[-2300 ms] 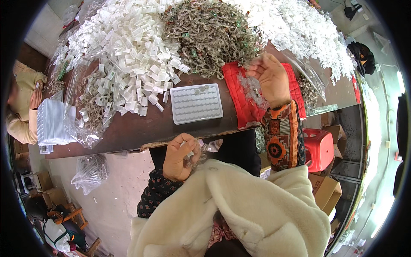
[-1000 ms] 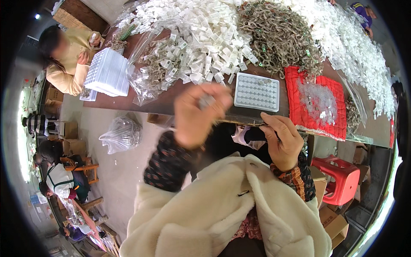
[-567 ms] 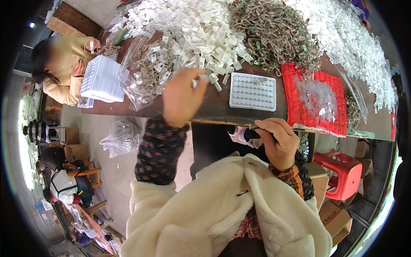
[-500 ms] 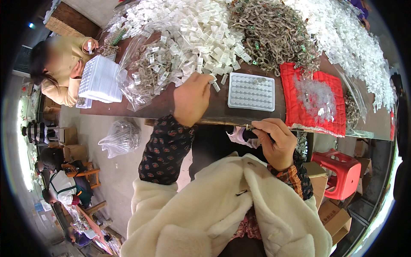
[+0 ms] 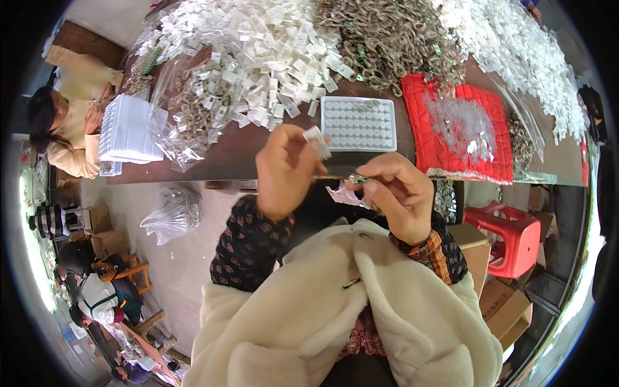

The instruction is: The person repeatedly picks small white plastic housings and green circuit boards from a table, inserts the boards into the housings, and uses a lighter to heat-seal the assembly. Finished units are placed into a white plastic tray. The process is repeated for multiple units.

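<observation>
My left hand is raised in front of the table edge and pinches a small white plastic piece between thumb and fingers. Close beside it, my right hand grips a small metal piece at its fingertips. The two hands almost meet. Just beyond them a white compartment tray lies on the brown table, with a few small parts in its top row. A heap of white plastic pieces and a heap of metal pieces lie further back.
A red cloth with a clear bag on it lies right of the tray. Another person sits at the left with a stack of white trays. A clear bag sits on the floor; a red stool and cardboard boxes stand at right.
My left hand went out to the white pieces on the table and came back holding one. It now sits close to my right hand, which has risen slightly.
</observation>
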A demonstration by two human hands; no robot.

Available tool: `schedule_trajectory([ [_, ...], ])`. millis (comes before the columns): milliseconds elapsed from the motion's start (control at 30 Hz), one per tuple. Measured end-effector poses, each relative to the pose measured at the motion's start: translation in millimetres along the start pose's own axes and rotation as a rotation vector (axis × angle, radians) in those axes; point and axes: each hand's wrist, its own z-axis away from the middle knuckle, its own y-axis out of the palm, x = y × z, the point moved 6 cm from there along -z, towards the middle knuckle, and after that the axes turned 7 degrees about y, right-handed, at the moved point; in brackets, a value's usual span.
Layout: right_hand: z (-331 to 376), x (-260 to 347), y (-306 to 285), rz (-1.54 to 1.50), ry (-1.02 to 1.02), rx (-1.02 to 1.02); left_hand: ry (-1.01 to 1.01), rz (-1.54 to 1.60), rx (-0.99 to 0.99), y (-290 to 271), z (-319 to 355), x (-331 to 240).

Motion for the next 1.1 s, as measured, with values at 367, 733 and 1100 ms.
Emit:
schedule_trajectory([
  [367,8,1,-5,-0.063,0.053,-0.093,-0.198,0.642,0.156,38,39,5],
  [733,11,21,10,0.431,-0.229,-0.175,-0.03,0.677,0.044,32,46,-12],
  [1100,13,7,15,-0.021,-0.017,0.048,0.155,0.656,0.022,25,56,-9],
])
